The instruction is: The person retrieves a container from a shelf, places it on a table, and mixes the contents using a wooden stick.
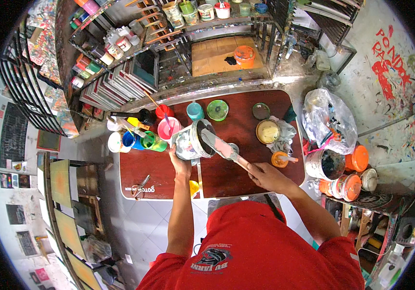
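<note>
My left hand (181,163) grips a paint-smeared white bucket (186,142) above the middle of the table, tilted so that its open mouth faces right. In my right hand (271,178) is the handle of a long spatula (219,146). Its broad blade, coated pinkish and grey, reaches to the bucket's mouth; whether it touches the rim I cannot tell. Just left of the bucket stands a pink cup (169,127) with a stick in it. Behind them are a turquoise cup (195,111) and a green tub (217,110). The bucket's inside is mostly hidden.
Green (155,142) and blue containers crowd the dark red table's (246,186) left side. A cream-filled tub (267,132) and an orange jar (279,159) stand at right. Scissors (142,185) lie near left. Shelves with paint pots (206,12) rise behind; a plastic bag (329,121) sits beyond the right edge.
</note>
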Tool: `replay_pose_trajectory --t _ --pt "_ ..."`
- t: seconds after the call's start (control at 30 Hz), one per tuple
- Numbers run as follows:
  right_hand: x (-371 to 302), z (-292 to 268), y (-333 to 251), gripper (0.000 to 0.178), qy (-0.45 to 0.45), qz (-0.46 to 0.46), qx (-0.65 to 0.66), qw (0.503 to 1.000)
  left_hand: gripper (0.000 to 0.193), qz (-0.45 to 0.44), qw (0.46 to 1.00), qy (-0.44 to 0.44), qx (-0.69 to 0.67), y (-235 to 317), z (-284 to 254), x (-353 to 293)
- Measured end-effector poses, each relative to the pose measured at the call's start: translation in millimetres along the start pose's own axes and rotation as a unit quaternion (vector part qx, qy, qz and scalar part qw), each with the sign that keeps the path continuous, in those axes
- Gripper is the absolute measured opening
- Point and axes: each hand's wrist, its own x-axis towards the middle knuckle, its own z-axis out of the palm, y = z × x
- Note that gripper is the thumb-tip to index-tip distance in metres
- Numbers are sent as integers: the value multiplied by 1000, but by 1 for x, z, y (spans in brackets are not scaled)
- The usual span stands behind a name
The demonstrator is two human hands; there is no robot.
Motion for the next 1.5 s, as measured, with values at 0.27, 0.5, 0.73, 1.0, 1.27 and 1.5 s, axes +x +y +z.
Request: replay_pose_trajectory --t 0.27,0.5,0.73,1.0,1.27,1.5 --pt "19 11 103 36 199 -28 -176 964 66 53 994 67 65 -10 -12 -10" --pt "50 52 186 30 254 -61 -130 956 67 55 992 76 82 -10 -27 -26" --pt "71 61 209 24 251 -34 -182 950 64 70 991 91 71 22 -16 -56" --pt "93 55 254 23 228 -93 -258 934 70 37 996 81 32 36 -12 -72" --pt "91 42 251 21 231 -102 -317 914 68 32 993 105 37 32 2 -77" --pt "59 35 256 22 255 -99 -348 897 69 19 995 92 20 20 -6 -73"
